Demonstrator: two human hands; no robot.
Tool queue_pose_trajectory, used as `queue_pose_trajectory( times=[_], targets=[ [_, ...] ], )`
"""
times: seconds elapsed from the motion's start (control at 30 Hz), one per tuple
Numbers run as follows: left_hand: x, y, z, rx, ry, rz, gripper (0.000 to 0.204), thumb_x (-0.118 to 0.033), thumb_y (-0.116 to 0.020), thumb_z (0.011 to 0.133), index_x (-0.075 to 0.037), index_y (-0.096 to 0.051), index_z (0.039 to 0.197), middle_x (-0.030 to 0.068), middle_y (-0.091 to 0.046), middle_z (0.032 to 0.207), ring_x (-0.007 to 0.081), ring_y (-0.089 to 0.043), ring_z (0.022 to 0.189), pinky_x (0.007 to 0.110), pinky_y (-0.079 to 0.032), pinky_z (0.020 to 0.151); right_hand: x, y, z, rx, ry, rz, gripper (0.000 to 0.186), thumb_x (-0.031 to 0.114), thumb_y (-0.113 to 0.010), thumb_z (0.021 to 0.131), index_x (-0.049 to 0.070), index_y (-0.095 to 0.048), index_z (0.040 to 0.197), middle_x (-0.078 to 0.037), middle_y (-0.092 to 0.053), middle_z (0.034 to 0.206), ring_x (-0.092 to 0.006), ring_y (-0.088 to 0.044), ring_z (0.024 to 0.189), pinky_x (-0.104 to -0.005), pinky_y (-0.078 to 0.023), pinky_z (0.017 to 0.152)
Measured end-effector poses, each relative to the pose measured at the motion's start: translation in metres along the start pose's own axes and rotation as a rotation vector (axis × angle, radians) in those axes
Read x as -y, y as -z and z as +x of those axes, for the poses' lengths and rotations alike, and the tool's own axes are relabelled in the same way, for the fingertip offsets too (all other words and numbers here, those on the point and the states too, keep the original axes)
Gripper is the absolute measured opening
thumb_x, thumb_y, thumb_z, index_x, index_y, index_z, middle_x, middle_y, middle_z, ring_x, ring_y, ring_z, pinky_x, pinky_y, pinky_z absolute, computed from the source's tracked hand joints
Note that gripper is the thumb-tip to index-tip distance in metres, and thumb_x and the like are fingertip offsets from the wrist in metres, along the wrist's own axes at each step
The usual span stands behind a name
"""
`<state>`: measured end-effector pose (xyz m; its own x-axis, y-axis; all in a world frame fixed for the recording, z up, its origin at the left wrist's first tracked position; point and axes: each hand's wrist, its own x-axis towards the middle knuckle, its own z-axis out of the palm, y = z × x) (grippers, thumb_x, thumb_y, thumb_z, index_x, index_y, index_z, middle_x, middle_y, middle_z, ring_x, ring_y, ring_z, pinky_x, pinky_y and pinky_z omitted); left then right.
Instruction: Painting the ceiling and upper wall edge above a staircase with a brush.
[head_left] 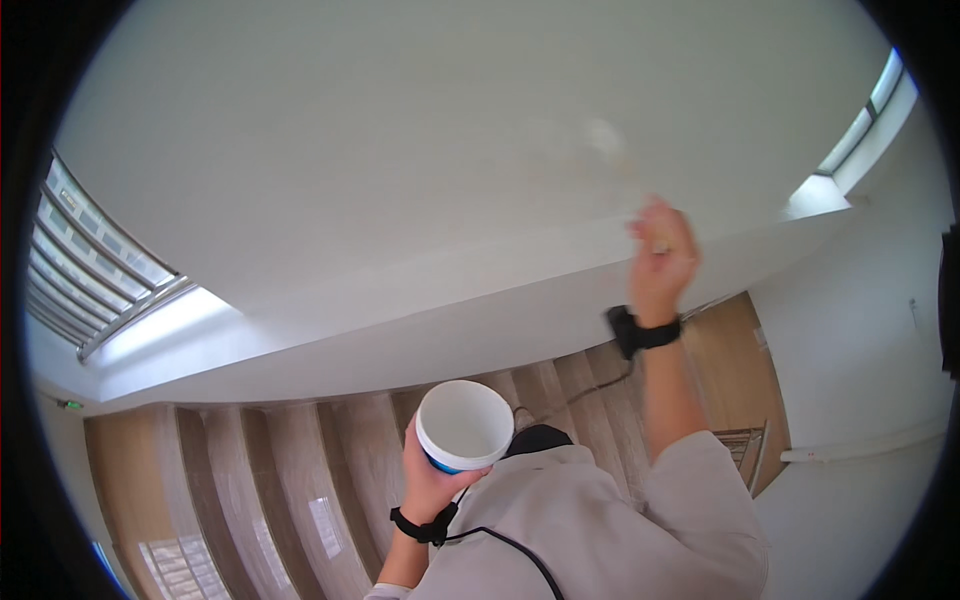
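My left hand (430, 480) is wrapped round a white plastic tub (428, 447) with a blue band low on its side. The tub's open top faces up, and its inside looks white throughout; whether it holds a white filling I cannot tell. My right hand (664, 255) is raised before the white wall (400, 150), its fingers curled and blurred by motion. A small pale spot shows among those fingers, too indistinct to name. Just beyond that hand, a brighter whitish patch (604, 138) marks the wall.
Brown stair steps (340, 470) run along the foot of the wall. At the left, metal bars (100, 250) cross a window; another window (850, 140) lies at the far right. Black straps with cables circle both wrists. A metal railing (745, 445) and a white pipe (860, 445) stand right.
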<state>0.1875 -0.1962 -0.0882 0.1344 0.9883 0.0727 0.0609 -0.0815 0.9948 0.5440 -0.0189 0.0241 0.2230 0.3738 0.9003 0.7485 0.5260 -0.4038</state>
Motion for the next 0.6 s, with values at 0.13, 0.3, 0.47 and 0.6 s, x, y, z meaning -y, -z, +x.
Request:
queue_pose_trajectory(
  times=[0.13, 0.3, 0.47, 0.6],
  targets=[
    [-0.002, 0.007, 0.033, 0.069, -0.094, 0.031, 0.108, -0.021, -0.103, 0.060, 0.000, -0.044, 0.148, 0.0146, -0.062, 0.140, 0.0274, -0.062, 0.129, 0.043, -0.049, 0.110, -0.001, 0.098, 0.009, -0.244, -0.370, -0.028, 0.020, 0.000, -0.063, 0.100, -0.004, -0.071, 0.118, -0.009, -0.073, 0.096, -0.0143, -0.066, 0.078, -0.0295, -0.056, 0.067],
    [-0.024, 0.002, 0.092, 0.134, -0.280, 0.232, 0.110, -0.034, -0.102, 0.060, -0.001, -0.045, 0.149, 0.0180, -0.059, 0.142, 0.0352, -0.058, 0.132, 0.047, -0.045, 0.112, 0.096, 0.106, -0.018, 0.117, -0.601, 0.376, 0.019, 0.008, -0.063, 0.104, -0.005, -0.072, 0.114, -0.006, -0.070, 0.084, -0.0098, -0.063, 0.069, -0.0252, -0.052, 0.061],
    [-0.072, -0.015, 0.131, 0.215, -0.474, 0.427, 0.116, -0.035, -0.103, 0.057, -0.001, -0.043, 0.150, 0.0170, -0.056, 0.147, 0.0365, -0.056, 0.134, 0.048, -0.044, 0.113, 0.141, 0.079, -0.005, 0.560, -0.723, 0.507, 0.013, 0.007, -0.065, 0.101, -0.003, -0.073, 0.104, -0.005, -0.068, 0.076, -0.0083, -0.059, 0.064, -0.0265, -0.049, 0.058],
    [-0.095, -0.026, 0.140, 0.262, -0.566, 0.541, 0.118, -0.037, -0.103, 0.056, -0.004, -0.043, 0.152, 0.0179, -0.051, 0.151, 0.0385, -0.051, 0.138, 0.049, -0.042, 0.115, 0.124, 0.053, 0.007, 0.725, -0.471, 0.284, 0.008, 0.003, -0.067, 0.096, -0.004, -0.072, 0.097, -0.008, -0.060, 0.066, -0.0081, -0.050, 0.058, -0.0282, -0.042, 0.054]
  ],
)
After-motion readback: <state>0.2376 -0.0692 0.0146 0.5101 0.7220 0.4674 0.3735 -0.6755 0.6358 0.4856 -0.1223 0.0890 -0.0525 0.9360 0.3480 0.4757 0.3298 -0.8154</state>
